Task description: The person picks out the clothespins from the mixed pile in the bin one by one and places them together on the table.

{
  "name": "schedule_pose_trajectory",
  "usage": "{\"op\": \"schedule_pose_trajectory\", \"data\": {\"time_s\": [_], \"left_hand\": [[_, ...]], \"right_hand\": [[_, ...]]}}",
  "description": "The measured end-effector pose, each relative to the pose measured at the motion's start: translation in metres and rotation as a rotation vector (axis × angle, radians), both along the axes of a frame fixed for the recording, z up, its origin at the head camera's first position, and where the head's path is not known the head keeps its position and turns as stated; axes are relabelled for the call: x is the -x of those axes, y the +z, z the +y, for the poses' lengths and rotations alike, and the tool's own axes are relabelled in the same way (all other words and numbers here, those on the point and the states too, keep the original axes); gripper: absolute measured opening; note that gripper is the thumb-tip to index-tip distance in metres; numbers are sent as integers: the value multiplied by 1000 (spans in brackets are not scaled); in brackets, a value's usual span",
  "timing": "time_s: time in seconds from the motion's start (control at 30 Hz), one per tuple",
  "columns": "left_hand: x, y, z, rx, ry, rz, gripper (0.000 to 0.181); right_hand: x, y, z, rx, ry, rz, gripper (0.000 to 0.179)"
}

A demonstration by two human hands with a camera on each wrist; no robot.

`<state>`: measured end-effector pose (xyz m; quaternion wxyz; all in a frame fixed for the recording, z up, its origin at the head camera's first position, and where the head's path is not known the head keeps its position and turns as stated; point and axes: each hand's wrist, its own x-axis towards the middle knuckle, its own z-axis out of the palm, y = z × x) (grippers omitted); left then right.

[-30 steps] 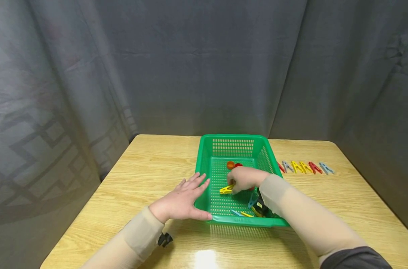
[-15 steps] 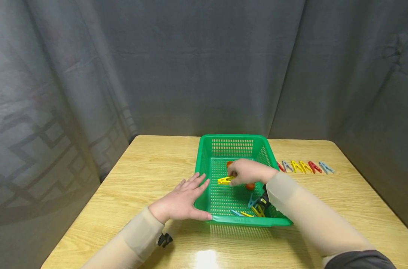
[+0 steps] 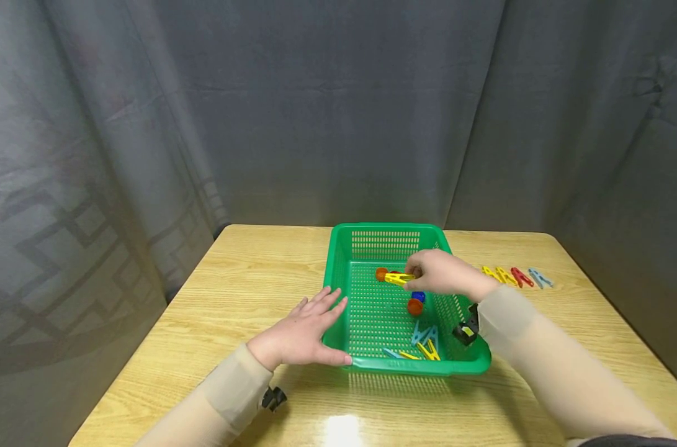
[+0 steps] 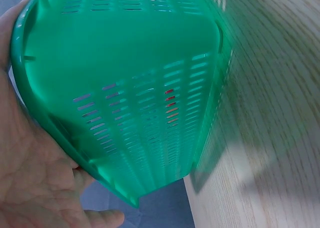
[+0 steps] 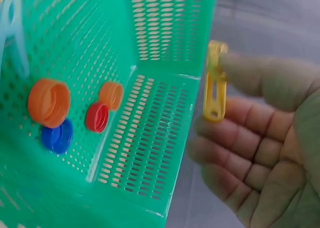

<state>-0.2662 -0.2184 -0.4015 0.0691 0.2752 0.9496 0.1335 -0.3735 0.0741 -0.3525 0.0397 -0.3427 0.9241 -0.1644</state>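
Note:
My right hand (image 3: 450, 273) pinches a yellow clothespin (image 3: 396, 279) between thumb and fingers, raised over the right part of a green plastic basket (image 3: 399, 367). In the right wrist view the same yellow clothespin (image 5: 215, 100) overlaps the far rim, with the thumb on it. My left hand (image 3: 301, 335) lies spread with straight fingers at the basket's front left corner, its thumb on the rim. Inside the basket are an orange bottle cap (image 5: 49, 102), a blue cap (image 5: 57, 136), a red cap (image 5: 97, 118) and another orange cap (image 5: 111, 95).
Blue clothespins (image 3: 416, 335) and yellow clothespins (image 3: 429, 350) lie at the basket's front right. Right of the basket, a row on the wooden table (image 3: 260, 267) shows yellow clothespins (image 3: 504, 275), a red one (image 3: 522, 277) and a light blue one (image 3: 540, 277). Grey curtains (image 3: 327, 124) hang behind.
My right hand has lifted the yellow clothespin from low in the basket and carried it right and away from me, uncovering the blue and orange caps. The left hand stays put.

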Motion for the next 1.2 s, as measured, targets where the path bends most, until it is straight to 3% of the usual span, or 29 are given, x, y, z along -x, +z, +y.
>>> {"op": "schedule_pose_trajectory", "data": {"time_s": [0.23,0.63,0.97,1.2], "left_hand": [[1,-1,0,3,5,-3,107],[1,-1,-1,4,-5,15,108],[1,0,-1,-2,-4,13,108],[1,0,0,-4,-2,11,108]], "right_hand": [[-3,9,24,83,-84,14,23],[-11,6,71,167,-385,18,33],[-13,-17,94,189,-573,54,39],[-5,-49,103,122,-606,-16,35]]}}
